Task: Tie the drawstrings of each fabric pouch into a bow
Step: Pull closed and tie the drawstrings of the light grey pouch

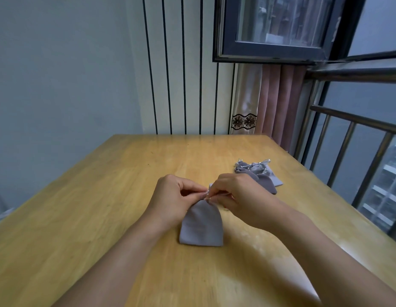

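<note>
From the head view, your left hand and right hand both pinch the drawstrings at the gathered neck of the grey pouch, which lies mid-table. More grey pouches sit piled just beyond your right hand

Pouch grey-lilac; table yellow wood; curtain pink; wall w/ black stripes.

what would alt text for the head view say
Both hands, left hand and right hand, pinch the drawstrings at the neck of a grey pouch on a wooden table. More pouches lie behind.
</note>
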A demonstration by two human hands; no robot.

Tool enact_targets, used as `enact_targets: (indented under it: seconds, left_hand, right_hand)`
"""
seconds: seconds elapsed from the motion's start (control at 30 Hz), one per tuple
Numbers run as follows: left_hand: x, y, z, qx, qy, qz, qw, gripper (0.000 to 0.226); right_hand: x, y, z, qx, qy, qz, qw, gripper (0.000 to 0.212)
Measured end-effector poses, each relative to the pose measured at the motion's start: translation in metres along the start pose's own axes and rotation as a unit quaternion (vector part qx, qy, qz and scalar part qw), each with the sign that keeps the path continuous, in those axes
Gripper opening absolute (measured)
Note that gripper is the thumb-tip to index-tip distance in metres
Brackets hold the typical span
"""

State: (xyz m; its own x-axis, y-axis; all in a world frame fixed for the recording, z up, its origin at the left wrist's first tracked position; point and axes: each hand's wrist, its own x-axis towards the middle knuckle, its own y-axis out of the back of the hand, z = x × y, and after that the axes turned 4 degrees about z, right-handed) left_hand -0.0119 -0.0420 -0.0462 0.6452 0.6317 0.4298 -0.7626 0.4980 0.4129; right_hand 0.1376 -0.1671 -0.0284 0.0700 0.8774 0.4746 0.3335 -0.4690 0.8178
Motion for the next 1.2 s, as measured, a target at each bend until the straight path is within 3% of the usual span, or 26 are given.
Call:
enact_targets:
  seconds: [0.1, 0.2, 0.33, 0.43, 0.53, 0.67, 1.0, 1.1, 1.2]
  left_hand:
    - [-0.002, 0.0, 0.0, 0.004, -0.006, -0.057, 0.998, 0.022]
    - [-0.003, -0.001, 0.001, -0.031, 0.001, -0.075, 0.997, 0.025]
    - [-0.002, 0.0, 0.008, -0.117, 0.028, -0.069, 0.99, 0.055]
    - [-0.003, 0.001, 0.014, -0.152, 0.021, -0.071, 0.986, 0.053]
    - [-0.003, -0.001, 0.015, -0.2, 0.021, -0.048, 0.978, 0.042]
    - [-0.002, -0.006, 0.014, -0.217, 0.004, 0.008, 0.976, 0.025]
    - [-0.004, -0.006, 0.014, -0.145, -0.025, 0.024, 0.989, 0.011]
    - [-0.006, -0.008, 0.012, -0.098, -0.019, 0.048, 0.994, 0.007]
    - [-0.006, -0.01, 0.013, -0.085, -0.007, 0.077, 0.993, 0.004]
  right_hand:
    - [0.0, -0.002, -0.002, 0.004, 0.032, -0.004, 0.999, 0.01]
    - [0.001, -0.005, -0.002, 0.006, 0.048, 0.059, 0.997, 0.007]
    - [0.001, -0.003, -0.001, 0.163, -0.055, 0.113, 0.979, 0.005]
    - [0.001, 0.004, 0.002, 0.327, -0.162, 0.052, 0.93, 0.004]
    - [0.0, 0.001, 0.006, 0.465, -0.252, 0.008, 0.849, 0.016]
    - [0.001, -0.006, 0.009, 0.535, -0.315, -0.001, 0.784, 0.023]
    - [0.002, -0.012, 0.012, 0.527, -0.274, -0.007, 0.804, 0.024]
    - [0.002, -0.011, 0.009, 0.54, -0.263, -0.02, 0.799, 0.016]
    - [0.002, -0.009, 0.007, 0.548, -0.243, -0.023, 0.8, 0.023]
